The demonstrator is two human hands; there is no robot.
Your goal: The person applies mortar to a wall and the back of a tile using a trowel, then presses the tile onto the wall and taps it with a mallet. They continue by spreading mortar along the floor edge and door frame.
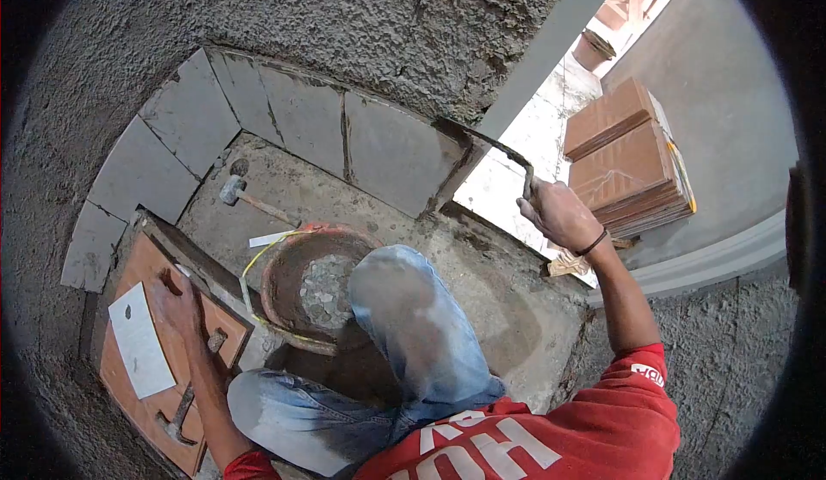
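My right hand [561,213] grips the handle of a trowel [499,143], whose mortar-smeared blade touches the top right corner of a grey wall tile [400,153]. My left hand [176,302] rests on a brown tile [138,342] at the left, its fingers apart near the upper edge. Beside that hand lies a white tile piece [142,342] with a dark spot. A hammer [179,415] lies on the brown tile under my left forearm. Between my knee and the wall stands a round tub [280,282] with grey mortar in it.
A mallet [254,203] lies on the rough concrete floor [482,299]. A yellow cord [251,265] and a white strip [268,240] lie by the tub. More grey tiles [189,106] line the wall base. Stacked boxes [624,157] stand beyond the doorway at the right.
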